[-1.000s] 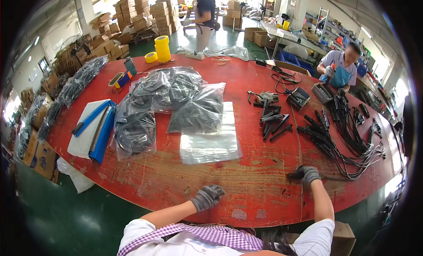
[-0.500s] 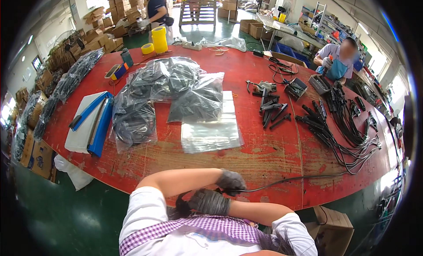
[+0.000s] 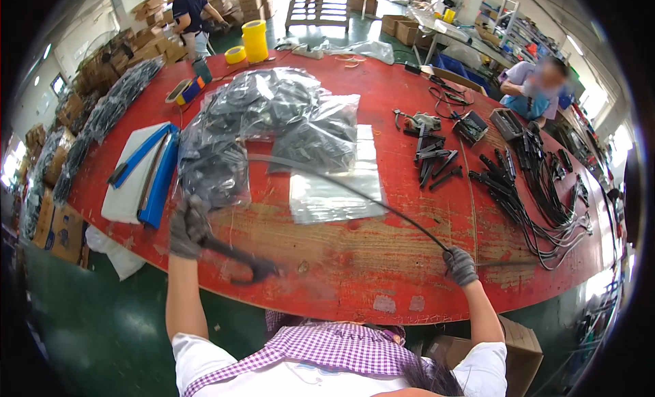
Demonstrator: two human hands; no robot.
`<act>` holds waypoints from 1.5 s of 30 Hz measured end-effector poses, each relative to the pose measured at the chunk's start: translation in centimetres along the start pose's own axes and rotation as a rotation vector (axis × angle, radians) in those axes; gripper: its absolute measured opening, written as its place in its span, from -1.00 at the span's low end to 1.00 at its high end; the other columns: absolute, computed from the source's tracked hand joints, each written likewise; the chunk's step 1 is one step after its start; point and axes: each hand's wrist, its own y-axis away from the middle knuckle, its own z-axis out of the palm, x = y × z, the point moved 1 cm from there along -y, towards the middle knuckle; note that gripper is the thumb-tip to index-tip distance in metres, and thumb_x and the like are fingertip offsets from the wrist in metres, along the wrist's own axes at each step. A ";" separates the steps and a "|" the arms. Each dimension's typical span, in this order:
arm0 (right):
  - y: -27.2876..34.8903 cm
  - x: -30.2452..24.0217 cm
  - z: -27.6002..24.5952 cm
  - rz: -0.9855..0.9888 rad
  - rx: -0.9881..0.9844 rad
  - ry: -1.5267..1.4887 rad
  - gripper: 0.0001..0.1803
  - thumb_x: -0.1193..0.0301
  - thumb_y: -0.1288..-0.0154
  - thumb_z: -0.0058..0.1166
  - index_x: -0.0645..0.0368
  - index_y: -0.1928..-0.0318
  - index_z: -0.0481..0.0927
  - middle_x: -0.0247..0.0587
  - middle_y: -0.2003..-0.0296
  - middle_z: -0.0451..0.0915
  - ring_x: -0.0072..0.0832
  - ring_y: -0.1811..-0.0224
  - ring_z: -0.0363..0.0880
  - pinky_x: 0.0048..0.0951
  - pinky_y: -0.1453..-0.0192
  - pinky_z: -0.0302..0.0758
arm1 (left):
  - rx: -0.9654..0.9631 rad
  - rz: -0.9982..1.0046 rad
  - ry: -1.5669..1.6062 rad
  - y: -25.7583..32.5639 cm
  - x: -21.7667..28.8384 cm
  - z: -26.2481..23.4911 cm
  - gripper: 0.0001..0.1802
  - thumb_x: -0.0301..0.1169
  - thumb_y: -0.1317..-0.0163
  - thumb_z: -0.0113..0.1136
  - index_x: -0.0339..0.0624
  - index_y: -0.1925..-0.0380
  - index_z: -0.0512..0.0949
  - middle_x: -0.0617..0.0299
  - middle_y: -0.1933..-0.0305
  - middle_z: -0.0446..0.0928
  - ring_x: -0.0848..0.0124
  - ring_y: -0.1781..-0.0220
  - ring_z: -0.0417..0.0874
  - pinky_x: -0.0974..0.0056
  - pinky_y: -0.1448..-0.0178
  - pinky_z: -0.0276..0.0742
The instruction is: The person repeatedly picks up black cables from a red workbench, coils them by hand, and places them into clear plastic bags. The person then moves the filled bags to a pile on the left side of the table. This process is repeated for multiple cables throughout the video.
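A long thin black cable [image 3: 355, 192] stretches in a shallow arc above the red round-edged worktable [image 3: 355, 288], running from the left side across the clear plastic bags to the right near edge. The left hand [image 3: 187, 226], in a grey knitted glove, is closed around the cable's thick black end, whose plug part [image 3: 252, 264] juts out below the fist over the table's near edge. The right hand [image 3: 460, 265], gloved the same way, is clenched on the cable's other stretch, down by the front rim; the two hands are well apart, with the cable taut between them. Under the arc lies a flat stack of empty clear plastic bags [image 3: 334, 185], and just behind it a heap of clear bags filled with coiled black cables [image 3: 266, 120]. To the left rests a white slab with a blue hinged bar, a bag sealer [image 3: 140, 175]. To the right lie loose black connector pieces [image 3: 437, 161] and a spread bundle of black cables [image 3: 539, 192]. At the far rim stand yellow tape rolls [image 3: 254, 40]. A seated person in a blue apron [image 3: 535, 90] works at the table's far right, and another person [image 3: 191, 11] stands beyond the far left side near cardboard boxes.
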 end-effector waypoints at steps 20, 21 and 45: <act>-9.1 -11.4 -3.3 -0.218 0.083 -0.110 -0.81 0.25 -0.21 -0.02 0.11 0.35 0.44 -0.05 0.43 0.51 -0.08 0.35 0.49 -0.17 0.33 0.40 | -0.577 -0.506 0.149 0.1 -1.2 9.6 -0.49 0.04 -0.33 -0.31 -0.16 0.55 0.30 0.56 0.91 -0.06 0.67 0.98 -0.07 0.51 0.94 -0.07; -8.0 -6.8 -1.9 -0.255 0.113 -0.123 -0.82 0.27 -0.21 -0.03 0.11 0.35 0.45 -0.04 0.42 0.51 -0.07 0.35 0.49 -0.16 0.31 0.40 | -0.510 -0.417 0.121 0.9 0.5 7.9 -0.50 0.03 -0.33 -0.30 -0.15 0.56 0.29 0.57 0.91 -0.06 0.67 0.98 -0.06 0.52 0.94 -0.08; -10.2 -22.3 -3.7 -0.013 -0.287 -1.397 -0.58 0.01 -0.25 -0.09 0.12 0.37 0.52 -0.26 0.51 0.49 -0.38 0.43 0.49 -0.39 0.32 0.46 | -0.383 -0.133 -1.125 -4.7 -10.8 16.7 -0.62 -0.06 -0.29 -0.14 -0.13 0.44 0.44 0.32 0.70 0.35 0.52 0.73 0.31 0.43 0.74 0.17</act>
